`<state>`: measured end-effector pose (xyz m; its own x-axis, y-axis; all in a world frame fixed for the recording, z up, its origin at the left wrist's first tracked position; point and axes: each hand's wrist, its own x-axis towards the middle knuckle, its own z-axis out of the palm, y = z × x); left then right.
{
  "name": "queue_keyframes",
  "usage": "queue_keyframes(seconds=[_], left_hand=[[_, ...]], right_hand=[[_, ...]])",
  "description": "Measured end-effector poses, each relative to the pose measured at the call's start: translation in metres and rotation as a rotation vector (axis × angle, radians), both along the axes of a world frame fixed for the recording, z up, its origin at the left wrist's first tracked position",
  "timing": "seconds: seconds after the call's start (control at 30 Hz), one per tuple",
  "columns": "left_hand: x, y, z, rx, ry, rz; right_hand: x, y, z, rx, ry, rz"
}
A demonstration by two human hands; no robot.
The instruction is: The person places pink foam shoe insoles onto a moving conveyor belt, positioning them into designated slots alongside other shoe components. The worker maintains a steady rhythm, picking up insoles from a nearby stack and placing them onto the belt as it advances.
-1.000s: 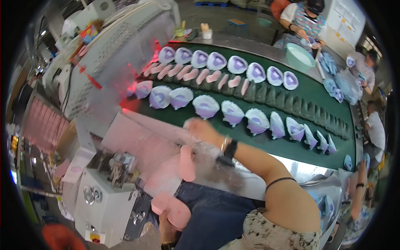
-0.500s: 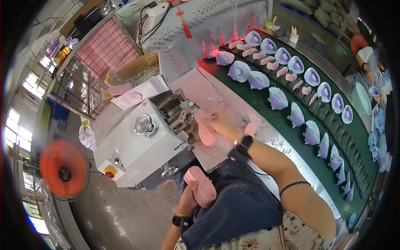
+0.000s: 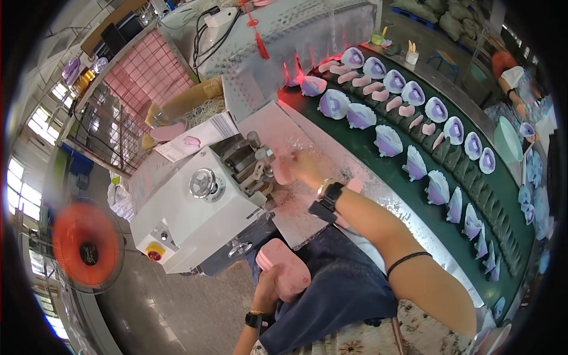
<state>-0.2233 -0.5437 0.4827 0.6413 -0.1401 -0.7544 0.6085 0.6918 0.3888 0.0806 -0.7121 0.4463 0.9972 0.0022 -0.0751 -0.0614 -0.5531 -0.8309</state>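
Note:
My left hand (image 3: pixel 268 289) is closed around a stack of pink shoe insoles (image 3: pixel 289 269), held above the dark blue apron (image 3: pixel 340 281) on my lap. At the working head of a white machine (image 3: pixel 195 228), my right hand (image 3: pixel 307 170) pinches one pink insole (image 3: pixel 283 171) by its edge. That insole lies against the metal rollers (image 3: pixel 260 155), and its far end is partly hidden by them. Pink dust and scraps cover the plate beneath.
A green conveyor (image 3: pixel 384 177) on the right carries rows of purple-and-white shoe uppers (image 3: pixel 389 141) and small pink pieces (image 3: pixel 373 89). An orange fan (image 3: pixel 87 245) stands at the left. Another person (image 3: pixel 518 89) works at the far right.
My right hand has moved up and left with the insole, bringing it closer to the rollers. The stack in my left hand has tilted slightly.

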Motion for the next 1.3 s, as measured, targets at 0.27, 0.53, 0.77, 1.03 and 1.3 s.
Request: queue_keyframes(seconds=[0.27, 0.53, 0.77, 1.03, 1.3], left_hand=[[0.004, -0.009, 0.011, 0.125, 0.024, 0.006], [0.023, -0.045, 0.013, -0.109, 0.054, -0.085], [0.035, -0.067, 0.005, -0.086, -0.032, -0.143], [0.031, -0.074, 0.017, 0.066, -0.043, -0.138], [0.048, -0.057, 0.030, 0.284, -0.148, -0.048]], right_hand=[[0.044, -0.012, -0.022, 0.551, 0.083, -0.267], [-0.021, -0.315, -0.004, 0.492, -0.024, -0.684], [-0.082, -0.550, -0.015, -0.580, -0.281, -0.926], [-0.092, -0.219, 0.055, 0.080, -0.102, -0.168], [-0.208, -0.061, 0.075, 0.267, 0.034, 0.359]])
